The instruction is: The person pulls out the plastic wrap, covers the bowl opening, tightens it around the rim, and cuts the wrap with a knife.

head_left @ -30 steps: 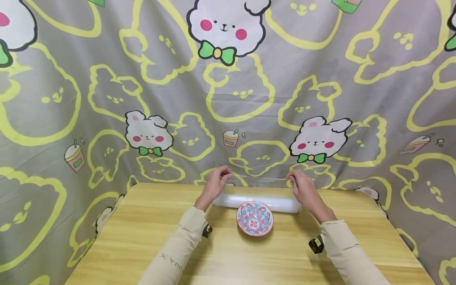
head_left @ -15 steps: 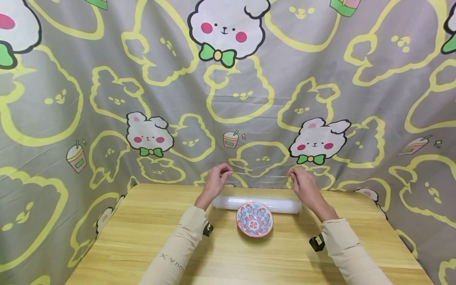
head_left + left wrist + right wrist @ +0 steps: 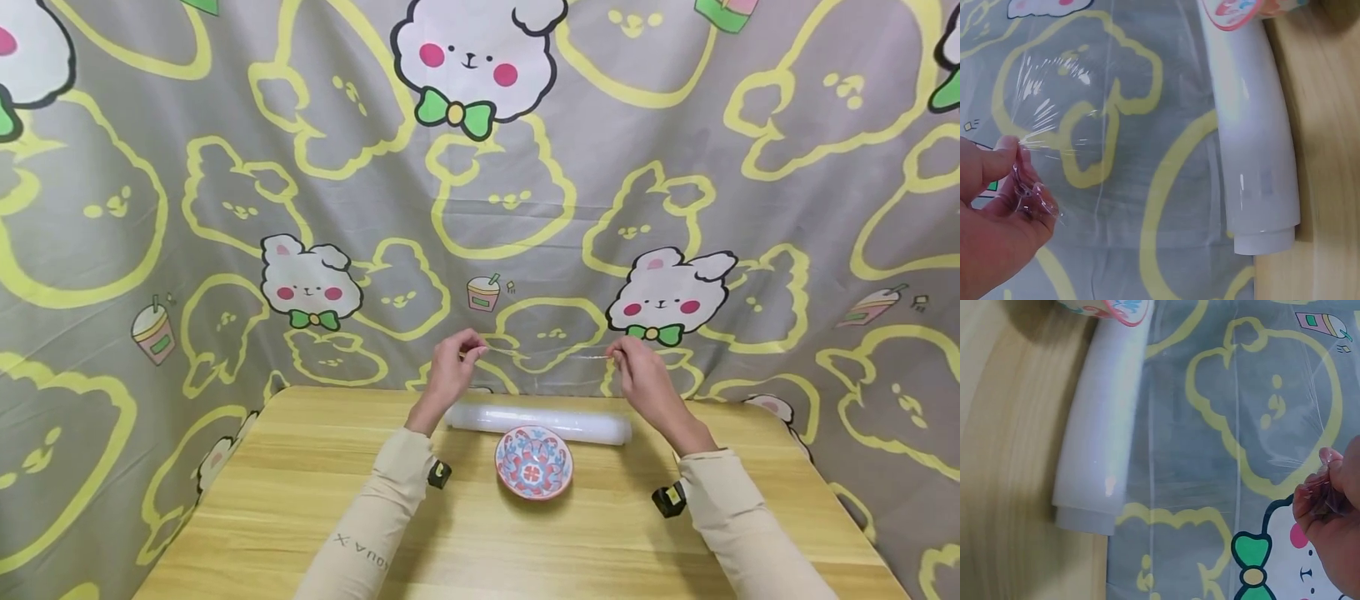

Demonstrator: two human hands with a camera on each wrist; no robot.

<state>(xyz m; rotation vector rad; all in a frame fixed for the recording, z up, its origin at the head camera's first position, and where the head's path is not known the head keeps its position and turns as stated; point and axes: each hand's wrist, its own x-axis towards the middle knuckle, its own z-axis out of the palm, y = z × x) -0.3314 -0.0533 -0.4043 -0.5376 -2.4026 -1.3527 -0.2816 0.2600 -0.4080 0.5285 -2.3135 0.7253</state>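
Note:
A clear sheet of plastic wrap (image 3: 1054, 81) is stretched in the air between both hands, creased where it is pinched. My left hand (image 3: 453, 367) pinches one corner between thumb and fingers, with film bunched in the palm in the left wrist view. The opposite corner is pinched by my right hand (image 3: 639, 373), its fingers curled over the gathered film. Below the hands, a white roll of plastic wrap (image 3: 540, 422) lies crosswise on the table. In front of the roll stands a bowl (image 3: 533, 463) patterned in red, blue and white.
The wooden table (image 3: 247, 500) carries the roll and bowl near its far edge. Behind it hangs a grey curtain (image 3: 517, 183) printed with white bunnies and yellow outlines, which also covers both sides.
Both hands have risen slightly, lifting the stretched plastic wrap higher above the roll. The bowl and roll stay in place.

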